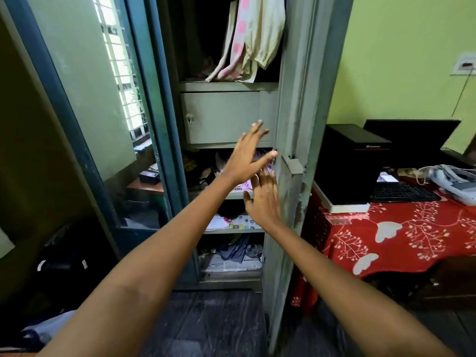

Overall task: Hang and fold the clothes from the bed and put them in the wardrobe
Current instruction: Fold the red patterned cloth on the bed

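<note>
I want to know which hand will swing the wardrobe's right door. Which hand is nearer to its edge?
Right. The right hand lies open against the right door edge; the left hand hovers open beside it, in front of the shelves.

2 hands (244,161), 1 wardrobe (296,99) (door open), 1 keyboard (401,193), 1 red cloth (412,233)

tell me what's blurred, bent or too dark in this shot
Head view: wide-angle lens bows the wardrobe door and the mirror door's frame; both hands, left and right, are slightly motion-blurred; the window reflected in the mirror is blown out; the top compartment behind the hanging cloth and the floor corner at lower left are too dark to read.
</note>
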Tool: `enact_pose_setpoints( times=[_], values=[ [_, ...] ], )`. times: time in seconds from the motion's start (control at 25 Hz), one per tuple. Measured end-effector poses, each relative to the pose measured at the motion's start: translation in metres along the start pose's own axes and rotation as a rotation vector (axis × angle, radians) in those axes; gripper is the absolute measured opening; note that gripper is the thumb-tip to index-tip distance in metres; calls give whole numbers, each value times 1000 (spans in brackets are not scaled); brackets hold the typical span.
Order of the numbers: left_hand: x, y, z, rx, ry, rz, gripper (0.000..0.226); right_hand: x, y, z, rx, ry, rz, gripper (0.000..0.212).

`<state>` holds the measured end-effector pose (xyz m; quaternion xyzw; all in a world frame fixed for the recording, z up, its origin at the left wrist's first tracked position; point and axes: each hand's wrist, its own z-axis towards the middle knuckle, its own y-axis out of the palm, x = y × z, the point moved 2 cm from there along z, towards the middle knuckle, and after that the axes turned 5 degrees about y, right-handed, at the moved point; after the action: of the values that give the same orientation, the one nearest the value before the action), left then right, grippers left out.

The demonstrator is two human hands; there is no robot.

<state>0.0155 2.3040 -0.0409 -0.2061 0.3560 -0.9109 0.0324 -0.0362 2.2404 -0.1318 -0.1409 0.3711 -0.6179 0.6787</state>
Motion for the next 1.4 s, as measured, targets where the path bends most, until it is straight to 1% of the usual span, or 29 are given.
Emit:
enact_pose_setpoints(
  times=[0.08,0.12,0.2,0.28,0.32,0.4,0.52,0.6,0.68,0.72,0.76,0.84,0.92,1.0,1.12,1.24,1.32,1.4],
  values=[
    [47,9,0,8,16,-102,68,6,-23,-22,112,-71,-200,61],
    [67,14,1,29,1,-148,64,10,-33,-30,158,-64,-254,64],
    [94,26,3,92,-72,-222,47,20,-51,-45,210,-14,-277,70],
    [107,38,7,172,-131,-268,27,25,-64,-56,209,28,-270,74],
    [112,41,7,199,-160,-268,19,26,-69,-61,182,35,-252,76],
    [112,45,7,217,-235,-279,14,30,-76,-63,91,49,-149,77],
    [113,42,9,169,-323,-455,21,35,-81,-62,-50,167,52,78],
    [116,34,13,93,-374,-555,21,36,-83,-56,-47,225,153,77],
    [120,21,13,-8,-409,-660,13,29,-83,-53,-10,312,189,75],
    [122,14,11,-39,-426,-694,14,26,-82,-52,2,342,190,75],
    [119,8,10,-45,-444,-714,19,21,-79,-53,6,350,187,74],
    [106,2,5,8,-480,-723,24,12,-70,-54,8,327,190,68],
    [88,-2,-2,109,-508,-720,23,1,-56,-56,6,283,201,66],
    [67,-13,-10,219,-506,-682,22,-16,-37,-54,2,226,208,70],
    [33,-38,-23,328,-494,-599,33,-43,-8,-46,-14,163,244,68],
    [-6,-63,-30,371,-483,-502,39,-69,21,-29,-46,141,261,59],
    [-36,-79,-30,394,-485,-456,40,-84,42,-13,-41,98,202,49],
    [-68,-92,-27,414,-474,-404,39,-93,63,9,14,75,104,42]
  ],
)
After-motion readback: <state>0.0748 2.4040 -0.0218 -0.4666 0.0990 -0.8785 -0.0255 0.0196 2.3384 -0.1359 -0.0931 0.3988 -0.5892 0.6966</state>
